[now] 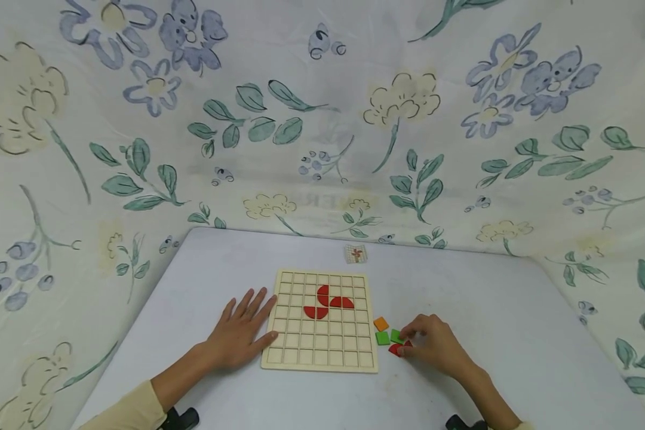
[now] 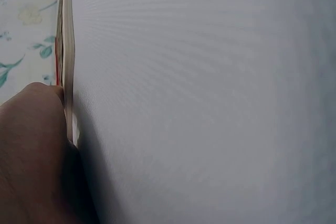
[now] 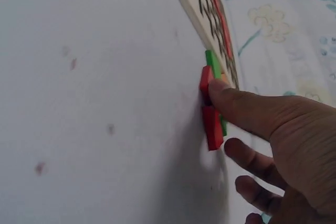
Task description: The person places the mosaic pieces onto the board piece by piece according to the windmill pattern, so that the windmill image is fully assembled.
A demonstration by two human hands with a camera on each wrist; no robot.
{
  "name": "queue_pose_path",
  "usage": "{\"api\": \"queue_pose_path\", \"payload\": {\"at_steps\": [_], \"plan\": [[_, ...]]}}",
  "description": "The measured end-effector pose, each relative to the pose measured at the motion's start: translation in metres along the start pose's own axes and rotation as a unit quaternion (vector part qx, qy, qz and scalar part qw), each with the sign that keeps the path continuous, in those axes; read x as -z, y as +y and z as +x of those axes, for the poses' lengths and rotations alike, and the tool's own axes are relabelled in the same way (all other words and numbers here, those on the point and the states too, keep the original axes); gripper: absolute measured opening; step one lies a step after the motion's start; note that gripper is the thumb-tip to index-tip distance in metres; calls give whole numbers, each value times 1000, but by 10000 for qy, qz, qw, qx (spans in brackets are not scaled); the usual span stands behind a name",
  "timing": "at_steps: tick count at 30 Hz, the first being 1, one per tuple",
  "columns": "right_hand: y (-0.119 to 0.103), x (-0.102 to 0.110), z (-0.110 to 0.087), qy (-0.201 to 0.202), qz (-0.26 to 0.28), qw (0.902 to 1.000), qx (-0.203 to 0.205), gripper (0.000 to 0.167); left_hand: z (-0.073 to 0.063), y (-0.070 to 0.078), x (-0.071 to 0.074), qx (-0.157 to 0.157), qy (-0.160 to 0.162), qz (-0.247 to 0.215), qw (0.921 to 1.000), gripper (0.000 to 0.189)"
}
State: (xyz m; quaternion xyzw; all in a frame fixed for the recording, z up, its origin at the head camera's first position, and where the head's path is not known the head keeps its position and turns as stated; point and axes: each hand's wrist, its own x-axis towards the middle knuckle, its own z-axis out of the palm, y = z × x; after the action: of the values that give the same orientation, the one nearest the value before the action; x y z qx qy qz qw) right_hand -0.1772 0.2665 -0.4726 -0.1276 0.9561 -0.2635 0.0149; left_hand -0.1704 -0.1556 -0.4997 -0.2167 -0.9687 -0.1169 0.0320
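Observation:
A square wooden grid board (image 1: 328,360) lies on the table with several red quarter-circle pieces (image 1: 315,312) in its cells. My left hand (image 1: 242,334) rests flat with spread fingers at the board's left edge, fingertips and thumb right at its rim. Over the loose pieces beside the right edge, my right hand (image 1: 435,346) reaches down. Its thumb touches a loose red piece (image 3: 206,85), and a second red piece (image 3: 212,128) lies close below it in the right wrist view. The index fingertip is near a green square (image 1: 396,336). Both red pieces are on the table.
Another green square (image 1: 382,338) and an orange square (image 1: 381,323) lie between the board and the right hand. A small patterned card (image 1: 356,254) is behind the board. The white table (image 1: 226,257) meets a floral cloth (image 1: 322,191) at its back and sides.

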Motion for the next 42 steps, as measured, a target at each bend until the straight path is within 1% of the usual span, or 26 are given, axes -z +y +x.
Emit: {"api": "queue_pose_path", "payload": {"at_steps": [5, 9, 12, 17, 20, 23, 27, 30, 31, 32, 34, 38, 40, 42], "plan": [[6, -1, -1, -230, -103, 9984, 497, 23, 0, -1, -1, 11, -3, 27, 10000, 75], [8, 0, -3, -358, -146, 9949, 930, 20, 0, -2, -3, -32, 85, -30, 10000, 75], [7, 2, -5, -482, -70, 9930, 1078, 16, 0, -3, -4, -58, 141, -75, 9999, 74], [2, 3, -6, -843, 20, 9907, 1066, 14, 0, -2, -3, -17, 50, 11, 10000, 76], [-1, 3, -7, -1047, -27, 9890, 1048, 15, 0, -2, -4, -9, 10, -8, 10000, 77], [-5, 3, -8, -1038, -260, 9876, 1146, 12, 0, -5, -9, -47, 99, -107, 9999, 77], [-8, 4, -11, -936, -542, 9867, 1217, 15, 0, -9, -16, -85, 174, -149, 9997, 77], [-11, 5, -12, -936, -579, 9864, 1224, 13, 0, -11, -17, -86, 184, -100, 9997, 78], [-13, 5, -13, -952, -569, 9865, 1204, 14, 0, -11, -17, -102, 214, -160, 9996, 77], [-14, 5, -13, -985, -541, 9866, 1183, 16, 0, -11, -16, -115, 235, -207, 9994, 77], [-17, 5, -13, -1100, -399, 9866, 1137, 19, 0, -11, -16, -124, 252, -156, 9995, 77], [-21, 4, -9, -1341, 195, 9852, 1050, 21, 0, -11, -15, -88, 162, -39, 9998, 78], [-21, 4, -4, -1291, 440, 9853, 1032, 19, 1, -9, -13, -61, 106, 16, 9999, 78], [-23, 5, 2, -1118, 598, 9867, 1019, 17, 1, -7, -10, -58, 110, -37, 9999, 77]]}}
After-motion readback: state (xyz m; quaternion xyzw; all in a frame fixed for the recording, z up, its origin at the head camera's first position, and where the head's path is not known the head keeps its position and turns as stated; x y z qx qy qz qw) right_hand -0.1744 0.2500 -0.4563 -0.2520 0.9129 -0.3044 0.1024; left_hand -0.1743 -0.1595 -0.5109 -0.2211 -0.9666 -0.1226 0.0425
